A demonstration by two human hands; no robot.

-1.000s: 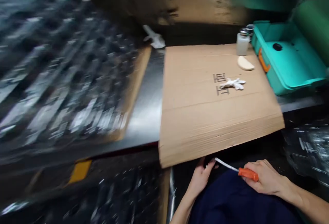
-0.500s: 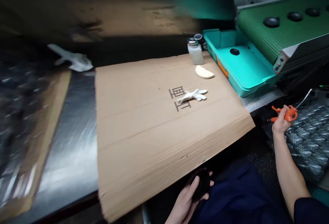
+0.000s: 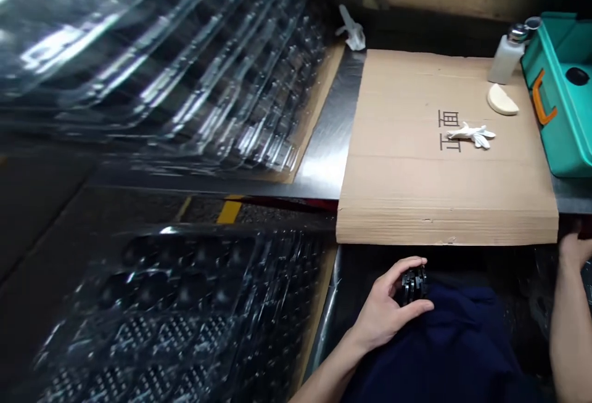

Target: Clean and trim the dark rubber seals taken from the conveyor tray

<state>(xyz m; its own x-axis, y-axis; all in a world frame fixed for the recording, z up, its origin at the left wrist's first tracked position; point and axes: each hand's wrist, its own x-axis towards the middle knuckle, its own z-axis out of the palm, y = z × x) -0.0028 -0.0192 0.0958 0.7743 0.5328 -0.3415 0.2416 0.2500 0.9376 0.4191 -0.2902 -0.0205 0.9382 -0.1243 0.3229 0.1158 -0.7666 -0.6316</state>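
Note:
My left hand point(image 3: 383, 310) is curled around a stack of black ribbed rings point(image 3: 414, 286), holding it just above the dark navy cloth over my lap point(image 3: 444, 341). My right hand point(image 3: 575, 252) sits at the right edge of the view, near the table's front corner. Its fingers are dark and partly cut off, and I see nothing clearly in them. Neither hand touches the cardboard sheet point(image 3: 444, 169) lying on the table in front of me. The orange-handled tool is not in view.
On the cardboard lie a white glove point(image 3: 472, 135), a cream half-round sponge point(image 3: 502, 100) and a pump bottle point(image 3: 506, 55). A teal tray point(image 3: 559, 95) with an orange handle stands to the right. Stacks of clear blister trays point(image 3: 161, 64) fill the left.
The view has swung left, bringing the clear trays in. My right hand has dropped from above the trays to the table corner, with no orange tool showing. The black rings now show in my left hand.

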